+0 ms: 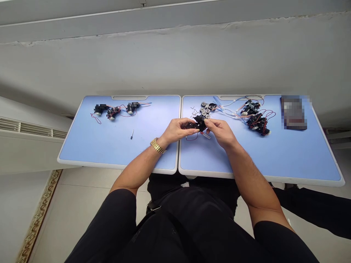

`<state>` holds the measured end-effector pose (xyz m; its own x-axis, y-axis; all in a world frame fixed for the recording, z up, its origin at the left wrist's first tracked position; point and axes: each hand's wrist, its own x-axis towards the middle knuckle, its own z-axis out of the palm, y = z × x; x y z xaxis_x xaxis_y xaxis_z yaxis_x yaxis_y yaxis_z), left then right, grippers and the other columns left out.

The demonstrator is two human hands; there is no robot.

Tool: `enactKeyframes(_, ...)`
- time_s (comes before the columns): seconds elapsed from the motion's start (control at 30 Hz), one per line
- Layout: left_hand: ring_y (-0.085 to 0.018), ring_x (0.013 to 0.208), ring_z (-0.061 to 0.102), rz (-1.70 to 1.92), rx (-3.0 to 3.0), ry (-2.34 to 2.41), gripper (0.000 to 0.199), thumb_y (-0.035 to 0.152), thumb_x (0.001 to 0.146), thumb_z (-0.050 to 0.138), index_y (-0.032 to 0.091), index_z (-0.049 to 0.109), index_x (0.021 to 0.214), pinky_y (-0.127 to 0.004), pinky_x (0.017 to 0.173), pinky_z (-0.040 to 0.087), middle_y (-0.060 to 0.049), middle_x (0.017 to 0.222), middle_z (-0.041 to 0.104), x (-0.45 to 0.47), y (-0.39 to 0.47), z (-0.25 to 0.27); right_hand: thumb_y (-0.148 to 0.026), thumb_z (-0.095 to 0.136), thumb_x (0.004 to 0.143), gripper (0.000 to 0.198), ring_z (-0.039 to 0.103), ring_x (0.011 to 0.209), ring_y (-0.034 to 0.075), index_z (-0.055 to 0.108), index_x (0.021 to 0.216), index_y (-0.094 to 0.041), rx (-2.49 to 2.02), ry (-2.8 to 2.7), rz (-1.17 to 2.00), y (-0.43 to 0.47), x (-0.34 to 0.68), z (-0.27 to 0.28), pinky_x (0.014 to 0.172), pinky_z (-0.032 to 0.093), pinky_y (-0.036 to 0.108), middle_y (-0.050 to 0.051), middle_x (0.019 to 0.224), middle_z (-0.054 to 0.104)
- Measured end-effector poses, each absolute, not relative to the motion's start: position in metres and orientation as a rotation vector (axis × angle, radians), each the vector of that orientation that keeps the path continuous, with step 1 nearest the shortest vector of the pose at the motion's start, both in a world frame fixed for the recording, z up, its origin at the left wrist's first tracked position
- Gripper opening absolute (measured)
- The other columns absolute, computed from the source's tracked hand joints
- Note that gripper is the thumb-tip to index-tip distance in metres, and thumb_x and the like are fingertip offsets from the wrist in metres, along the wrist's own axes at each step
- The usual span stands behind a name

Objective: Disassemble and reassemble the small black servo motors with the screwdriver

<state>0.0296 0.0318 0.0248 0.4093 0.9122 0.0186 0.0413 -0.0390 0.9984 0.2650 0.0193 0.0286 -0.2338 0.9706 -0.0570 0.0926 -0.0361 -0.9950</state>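
Between my hands is a black plastic assembly [200, 123], held just above the right-hand blue table. My left hand [178, 130], with a gold watch [158, 145] at the wrist, grips its left side between thumb and fingers. The fingers of my right hand [221, 132] close on its right edge. A thin red wire [192, 138] loops below the assembly. Small round metal-faced parts [203, 110] lie just beyond it, beside a scatter of tiny screw-like pieces [194, 110]. Under my hands a red-and-white item [205, 135] is partly covered.
Several black assemblies with red wires [112, 112] lie on the left table [90, 146]; a small screwdriver [132, 134] is nearer. More wired assemblies [257, 123] and blue tubes [227, 109] are at right, near a blurred dark rectangular object [294, 113]. A seam divides the tables. A wall stands behind.
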Motion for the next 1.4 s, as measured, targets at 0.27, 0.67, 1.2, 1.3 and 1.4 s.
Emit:
enactKeyframes(0.27,-0.010,0.064,0.052,0.895,1.523,0.932,0.048,0.053,0.081,0.099,0.017,0.085,0.109,-0.027,0.060,0.042,0.001,0.074,0.067,0.029,0.033,0.023,-0.081,0.083,0.085,0.058,0.060,0.073,0.017,0.087,0.087,-0.024,-1.185,-1.393,1.354,0.018,0.262,0.031,0.072,0.050,0.032,0.002,0.079,0.076)
enactKeyframes(0.67,-0.012,0.070,0.060,0.964,1.575,0.947,0.046,0.051,0.079,0.100,0.018,0.082,0.104,-0.028,0.066,0.050,-0.001,0.081,0.072,0.028,0.034,0.021,-0.060,0.092,0.084,0.037,0.071,0.084,0.021,0.089,0.104,-0.029,-1.103,-1.523,1.003,0.018,0.262,0.027,0.072,0.058,0.036,0.003,0.093,0.079)
enactKeyframes(1.2,-0.019,0.106,0.073,1.073,1.741,0.854,0.035,0.036,0.093,0.090,0.026,0.083,0.125,-0.037,0.098,0.058,-0.008,0.117,0.080,0.026,0.039,0.014,-0.040,0.084,0.096,0.025,0.074,0.095,0.026,0.084,0.120,-0.031,-0.965,-1.799,0.452,0.013,0.261,0.026,0.076,0.061,0.043,0.006,0.106,0.085)
enactKeyframes(1.3,-0.020,0.110,0.073,1.079,1.709,0.828,0.034,0.036,0.092,0.091,0.026,0.083,0.124,-0.038,0.101,0.059,-0.008,0.119,0.079,0.026,0.041,0.013,-0.044,0.083,0.097,0.026,0.075,0.098,0.028,0.084,0.119,-0.032,-1.012,-1.833,0.444,0.013,0.263,0.026,0.083,0.063,0.046,0.007,0.108,0.085)
enactKeyframes(1.4,-0.020,0.110,0.073,1.048,1.673,0.809,0.035,0.036,0.091,0.091,0.026,0.083,0.123,-0.037,0.098,0.060,-0.008,0.120,0.078,0.025,0.041,0.013,-0.043,0.082,0.098,0.025,0.075,0.099,0.028,0.084,0.120,-0.032,-0.990,-1.866,0.426,0.014,0.264,0.025,0.088,0.064,0.047,0.007,0.109,0.085)
